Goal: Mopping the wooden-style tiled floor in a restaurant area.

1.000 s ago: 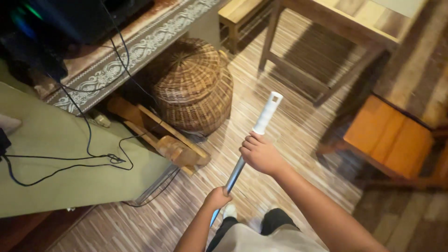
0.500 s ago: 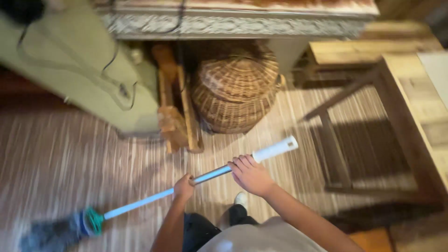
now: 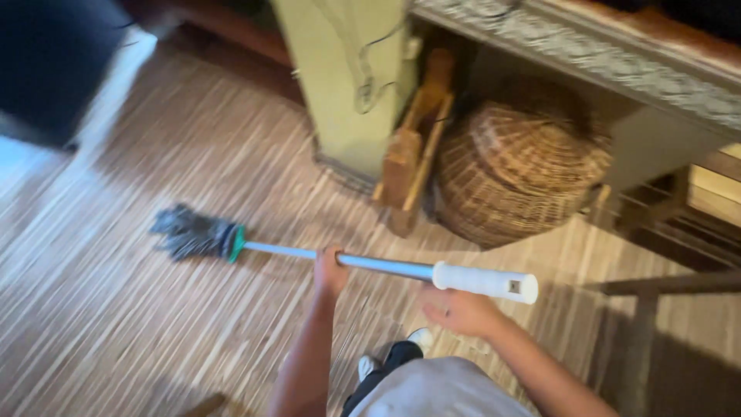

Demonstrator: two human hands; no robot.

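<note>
A mop lies low across the striped wooden floor. Its grey stringy head point(image 3: 189, 234) with a green collar is at the left, and its pale blue pole point(image 3: 370, 265) ends in a white grip point(image 3: 485, 283) at the right. My left hand point(image 3: 330, 270) is closed around the middle of the pole. My right hand point(image 3: 457, 310) is just below the white grip with its fingers loosely apart, not wrapped round it. My feet point(image 3: 401, 351) show below the pole.
A round wicker basket point(image 3: 525, 174) sits under a carved shelf point(image 3: 602, 58). Wooden slats point(image 3: 413, 150) lean beside a pale green cabinet point(image 3: 351, 77) with cables hanging on it. A wooden table leg and rail point(image 3: 664, 286) stand at the right. A dark blurred object point(image 3: 54, 62) fills the top left.
The view has swung left and the mop head has come closer in across the floor. My right hand has come off the white grip and now hangs just under it.
</note>
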